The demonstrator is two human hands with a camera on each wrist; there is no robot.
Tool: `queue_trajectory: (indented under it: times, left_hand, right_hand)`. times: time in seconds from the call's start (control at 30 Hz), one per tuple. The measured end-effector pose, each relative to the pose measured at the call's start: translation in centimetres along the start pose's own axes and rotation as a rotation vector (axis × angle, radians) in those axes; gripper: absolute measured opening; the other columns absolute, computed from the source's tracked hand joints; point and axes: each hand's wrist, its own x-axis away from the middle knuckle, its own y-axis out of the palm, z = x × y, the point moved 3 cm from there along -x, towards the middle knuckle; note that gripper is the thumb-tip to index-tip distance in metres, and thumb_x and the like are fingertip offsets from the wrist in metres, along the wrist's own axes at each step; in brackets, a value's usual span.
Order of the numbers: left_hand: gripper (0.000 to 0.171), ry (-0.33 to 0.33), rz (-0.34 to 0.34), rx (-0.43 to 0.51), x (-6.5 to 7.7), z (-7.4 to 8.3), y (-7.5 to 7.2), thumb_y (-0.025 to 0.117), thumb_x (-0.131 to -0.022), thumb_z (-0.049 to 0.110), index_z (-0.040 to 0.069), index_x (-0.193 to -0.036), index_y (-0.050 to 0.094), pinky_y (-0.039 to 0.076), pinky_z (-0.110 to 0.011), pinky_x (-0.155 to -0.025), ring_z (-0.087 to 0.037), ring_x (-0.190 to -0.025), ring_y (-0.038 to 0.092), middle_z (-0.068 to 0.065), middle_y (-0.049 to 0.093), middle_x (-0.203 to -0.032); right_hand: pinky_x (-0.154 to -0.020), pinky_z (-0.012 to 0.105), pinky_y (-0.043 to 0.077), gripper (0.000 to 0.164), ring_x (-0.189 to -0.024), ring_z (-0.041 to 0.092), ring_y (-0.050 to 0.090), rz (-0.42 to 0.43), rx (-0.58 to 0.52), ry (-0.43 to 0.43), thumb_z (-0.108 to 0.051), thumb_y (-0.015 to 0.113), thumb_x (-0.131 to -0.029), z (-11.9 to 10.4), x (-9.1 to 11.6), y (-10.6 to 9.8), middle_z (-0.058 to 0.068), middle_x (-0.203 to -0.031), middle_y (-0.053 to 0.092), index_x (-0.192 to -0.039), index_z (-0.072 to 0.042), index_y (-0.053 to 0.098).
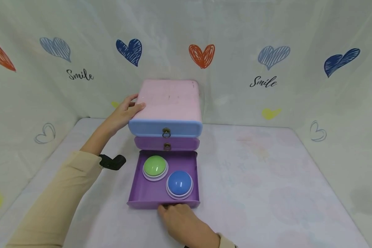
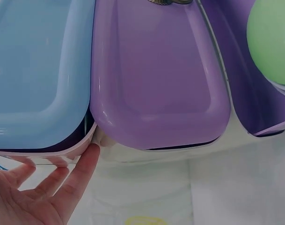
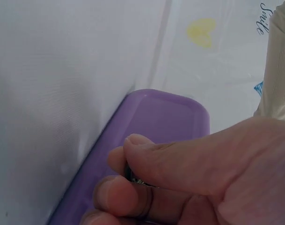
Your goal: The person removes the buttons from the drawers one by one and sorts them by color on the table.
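Observation:
A small drawer cabinet (image 1: 170, 100) with a pink top stands at the table's middle. Its blue top drawer (image 1: 145, 129) and purple middle drawer (image 1: 151, 143) are pushed in, each with a ring pull. The purple bottom drawer (image 1: 142, 205) is pulled far out; inside lie a green dome button (image 1: 155, 166) and a blue dome button (image 1: 179, 183), both on white bases. My left hand (image 1: 122, 115) rests against the cabinet's left side, fingers extended. In front, my right hand (image 1: 184, 224) pinches the bottom drawer's ring pull (image 3: 134, 178), mostly hidden by the fingers.
A white table (image 1: 251, 193) spreads around the cabinet. Behind it hangs a pale sheet (image 1: 232, 31) with printed hearts and the word Smile. A black strap end (image 1: 113, 162) sticks out from the left sleeve (image 1: 62, 193).

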Motion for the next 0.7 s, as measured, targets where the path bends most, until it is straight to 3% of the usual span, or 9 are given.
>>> queue_trajectory:
  times: [0.13, 0.53, 0.7]
  left_hand:
    - [0.075, 0.0, -0.002, -0.001, 0.13, 0.05, -0.01, 0.042, -0.094, 0.048, 0.016, -0.151, 0.007, 0.029, -0.06, -0.104, -0.043, -0.125, 0.037, -0.026, 0.023, -0.147]
    - [0.075, -0.004, -0.002, -0.005, 0.09, -0.06, -0.08, 0.042, -0.093, 0.049, 0.016, -0.151, 0.007, 0.03, -0.06, -0.103, -0.043, -0.123, 0.039, -0.026, 0.024, -0.147]
    - [0.076, -0.004, -0.005, -0.003, 0.07, -0.05, -0.05, 0.042, -0.093, 0.049, 0.016, -0.151, 0.006, 0.029, -0.06, -0.104, -0.043, -0.124, 0.038, -0.026, 0.023, -0.147]
  right_hand:
    - [-0.046, 0.024, 0.041, 0.015, -0.056, 0.009, 0.055, -0.031, 0.012, -0.006, -0.014, 0.064, -0.078, -0.15, 0.11, -0.01, -0.006, -0.067, 0.059, -0.087, -0.019, 0.054]
    - [-0.045, 0.024, 0.035, 0.012, -0.053, 0.008, 0.05, -0.018, -0.002, -0.029, -0.011, 0.06, -0.08, -0.15, 0.63, -0.18, -0.007, -0.063, 0.053, -0.084, -0.02, 0.053]
    - [-0.05, 0.023, 0.039, 0.011, -0.057, 0.007, 0.05, -0.102, -0.057, -0.03, -0.01, 0.058, -0.084, 0.15, 0.65, -0.31, -0.006, -0.07, 0.055, -0.089, -0.018, 0.053]
